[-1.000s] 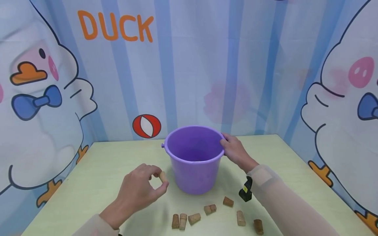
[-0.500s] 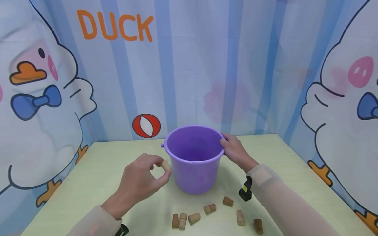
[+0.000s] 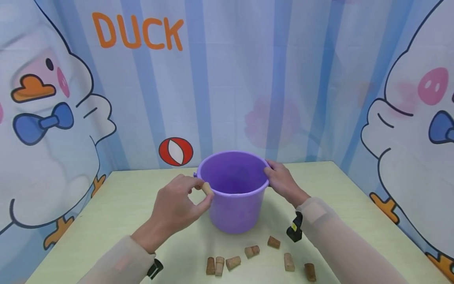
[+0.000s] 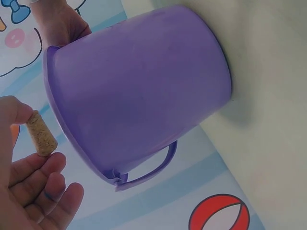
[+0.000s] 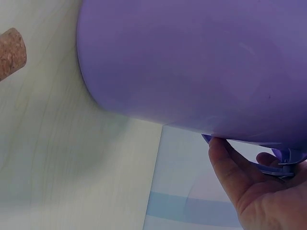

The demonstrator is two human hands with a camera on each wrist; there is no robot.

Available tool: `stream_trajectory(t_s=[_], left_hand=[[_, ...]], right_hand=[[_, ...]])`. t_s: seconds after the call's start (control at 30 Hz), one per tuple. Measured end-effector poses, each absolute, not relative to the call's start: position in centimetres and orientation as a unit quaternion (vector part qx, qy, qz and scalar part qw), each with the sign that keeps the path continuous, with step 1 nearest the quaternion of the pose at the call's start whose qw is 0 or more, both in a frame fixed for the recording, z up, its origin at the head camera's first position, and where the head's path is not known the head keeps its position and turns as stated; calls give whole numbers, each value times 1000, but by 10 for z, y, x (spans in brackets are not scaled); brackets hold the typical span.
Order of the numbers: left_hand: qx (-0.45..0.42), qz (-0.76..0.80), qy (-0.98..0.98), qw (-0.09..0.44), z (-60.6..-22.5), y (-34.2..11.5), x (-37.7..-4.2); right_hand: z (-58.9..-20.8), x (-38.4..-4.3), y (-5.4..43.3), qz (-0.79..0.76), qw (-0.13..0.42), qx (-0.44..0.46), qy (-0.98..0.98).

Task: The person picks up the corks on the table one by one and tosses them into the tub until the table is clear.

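Note:
My left hand pinches a pale cork between thumb and fingertips at the near left of the purple bucket's rim. In the left wrist view this cork sits just outside the rim, with the other fingers loosely bent below it. On the far right, my right hand grips the bucket's rim, thumb over the edge. Seen from the right wrist, that hand has its fingers by the bucket's handle. The bucket stands upright; only part of its inside shows.
Several corks lie on the pale table in front of the bucket, among them a dark one at the right and a paired one at the left. A curtain with duck pictures closes off the back and sides.
My left hand has risen and moved right with the cork, from beside the bucket's lower wall to its rim. The right hand and bucket stay put.

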State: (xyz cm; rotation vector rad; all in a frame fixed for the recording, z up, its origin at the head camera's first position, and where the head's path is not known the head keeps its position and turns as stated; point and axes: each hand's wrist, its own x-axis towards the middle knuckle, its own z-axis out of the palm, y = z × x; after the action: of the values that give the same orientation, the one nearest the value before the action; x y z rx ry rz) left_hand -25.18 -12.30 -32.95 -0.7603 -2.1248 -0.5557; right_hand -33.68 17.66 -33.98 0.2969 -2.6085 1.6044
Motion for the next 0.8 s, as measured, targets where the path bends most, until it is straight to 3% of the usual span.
stream_trajectory(t_s=[0.8], left_hand=[[-319, -198, -839, 393, -320, -101, -265]], right_hand=[[-340, -337, 176, 516, 39, 92, -851]])
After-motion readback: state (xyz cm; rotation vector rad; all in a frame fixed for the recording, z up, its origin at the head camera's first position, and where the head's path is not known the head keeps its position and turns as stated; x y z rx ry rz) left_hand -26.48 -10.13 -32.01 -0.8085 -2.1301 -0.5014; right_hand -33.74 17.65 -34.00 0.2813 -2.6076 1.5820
